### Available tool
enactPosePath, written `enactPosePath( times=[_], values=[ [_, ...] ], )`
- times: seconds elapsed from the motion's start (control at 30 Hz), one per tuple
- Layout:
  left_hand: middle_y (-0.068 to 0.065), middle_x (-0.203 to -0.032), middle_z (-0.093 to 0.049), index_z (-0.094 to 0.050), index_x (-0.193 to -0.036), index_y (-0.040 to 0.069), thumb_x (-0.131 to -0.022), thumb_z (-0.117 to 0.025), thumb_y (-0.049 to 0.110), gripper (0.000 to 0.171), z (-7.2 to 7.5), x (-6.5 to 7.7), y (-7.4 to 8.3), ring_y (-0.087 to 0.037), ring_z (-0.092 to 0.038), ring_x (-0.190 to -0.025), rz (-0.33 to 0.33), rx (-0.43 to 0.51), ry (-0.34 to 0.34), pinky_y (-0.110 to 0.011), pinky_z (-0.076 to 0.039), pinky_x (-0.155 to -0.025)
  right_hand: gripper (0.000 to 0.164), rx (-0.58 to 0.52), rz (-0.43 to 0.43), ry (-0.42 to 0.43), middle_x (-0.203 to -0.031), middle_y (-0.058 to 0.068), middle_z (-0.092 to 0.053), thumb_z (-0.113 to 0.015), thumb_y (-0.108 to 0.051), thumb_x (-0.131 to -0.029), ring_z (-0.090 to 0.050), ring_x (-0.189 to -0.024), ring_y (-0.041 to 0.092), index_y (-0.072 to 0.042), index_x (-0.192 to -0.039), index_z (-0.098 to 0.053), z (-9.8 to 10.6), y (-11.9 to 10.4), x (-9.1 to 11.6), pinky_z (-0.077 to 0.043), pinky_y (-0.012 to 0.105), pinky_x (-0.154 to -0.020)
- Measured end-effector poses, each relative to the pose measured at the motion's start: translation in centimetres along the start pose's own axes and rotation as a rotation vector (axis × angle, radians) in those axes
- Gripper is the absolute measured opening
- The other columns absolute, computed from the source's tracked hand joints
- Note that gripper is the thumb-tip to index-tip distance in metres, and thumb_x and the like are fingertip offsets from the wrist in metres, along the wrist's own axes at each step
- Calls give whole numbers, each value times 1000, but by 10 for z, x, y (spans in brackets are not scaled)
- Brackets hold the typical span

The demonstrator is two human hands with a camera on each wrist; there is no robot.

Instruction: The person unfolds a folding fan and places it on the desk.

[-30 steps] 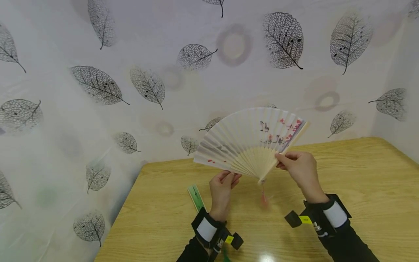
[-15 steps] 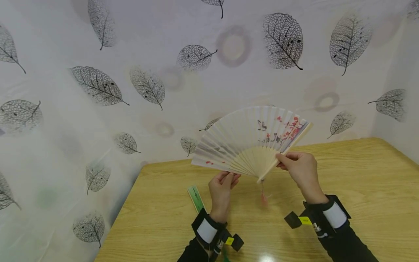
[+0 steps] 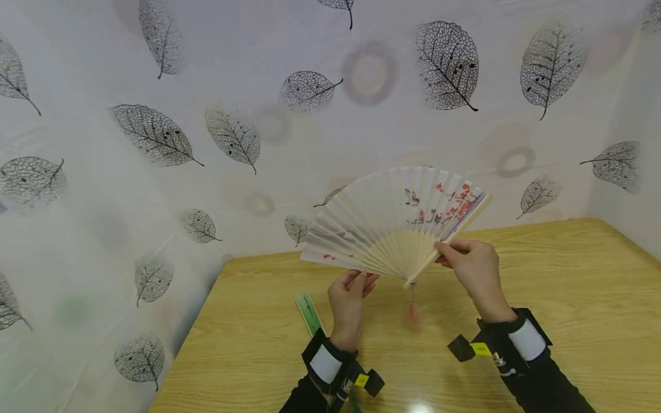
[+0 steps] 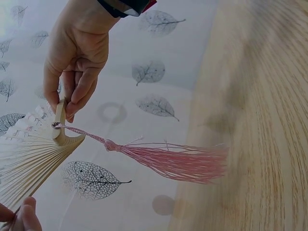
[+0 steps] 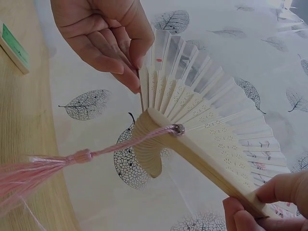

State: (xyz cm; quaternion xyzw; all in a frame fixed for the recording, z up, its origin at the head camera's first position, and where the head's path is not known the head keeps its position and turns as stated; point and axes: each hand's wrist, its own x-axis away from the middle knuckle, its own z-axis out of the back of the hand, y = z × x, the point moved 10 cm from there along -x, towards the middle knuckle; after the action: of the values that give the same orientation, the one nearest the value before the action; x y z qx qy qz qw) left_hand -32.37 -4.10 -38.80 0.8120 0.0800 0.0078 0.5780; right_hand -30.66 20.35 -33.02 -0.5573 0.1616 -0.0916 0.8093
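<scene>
A folding fan (image 3: 392, 218) is spread wide above the table, its pale leaf printed with red blossoms and dark writing, its ribs pale and pierced with small holes. My left hand (image 3: 350, 301) pinches the lower left end rib between thumb and fingers. On the other side, my right hand (image 3: 472, 272) pinches the thick right guard stick partway up. Both hands also show in the right wrist view, the left hand (image 5: 108, 36) at the top and the right hand (image 5: 274, 202) at lower right. From the pivot hangs a pink tassel (image 4: 173, 161).
On the wooden table (image 3: 242, 344), left of my left forearm, lies a narrow green-faced strip (image 3: 310, 314) with dark markings. A bit of green tassel (image 3: 356, 402) shows beside the left wrist strap. Behind the table hangs a pale sheet (image 3: 320, 137) with leaf prints.
The fan has shifted slightly to the left and its leaf shows a little more of the blossoms at the right. Both hands keep their hold. The tassel has swung slightly left.
</scene>
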Motion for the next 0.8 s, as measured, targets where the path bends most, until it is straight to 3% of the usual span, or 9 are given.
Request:
enactPosePath(
  times=[0.13,0.27,0.53,0.8],
  values=[
    [-13,-85,-70,-60,-97,-13,-87,-54,1,18,0,0,0,-10,-68,-75,-3,2,3,-22,-56,-69,42,2,-1,0,-77,5,-71,-60,-31,-88,-60,-58,-7,7,-103,-66,0,0,0,-51,12,-58],
    [-13,-84,-70,-60,-97,-13,-87,-55,1,18,0,0,0,-10,-68,-75,-6,12,6,-21,-56,-69,42,-8,-9,6,-71,-3,-69,-60,-33,-87,-60,-59,-8,6,-103,-66,0,1,0,-51,11,-59],
    [-10,-82,-70,-60,-96,-12,-87,-54,0,16,1,-1,-1,-9,-68,-74,0,31,14,-21,-56,-68,43,-189,-42,-17,-63,-20,-59,-61,-21,-88,-60,-59,-8,15,-111,-58,-3,3,-2,-53,12,-61],
    [-11,-83,-70,-60,-97,-14,-87,-54,0,18,0,-1,0,-9,-68,-74,-23,28,8,-21,-56,-68,42,-257,-55,-32,-59,-26,-59,-62,-18,-87,-61,-60,-7,16,-110,-55,-4,4,-2,-53,13,-61]
  ],
)
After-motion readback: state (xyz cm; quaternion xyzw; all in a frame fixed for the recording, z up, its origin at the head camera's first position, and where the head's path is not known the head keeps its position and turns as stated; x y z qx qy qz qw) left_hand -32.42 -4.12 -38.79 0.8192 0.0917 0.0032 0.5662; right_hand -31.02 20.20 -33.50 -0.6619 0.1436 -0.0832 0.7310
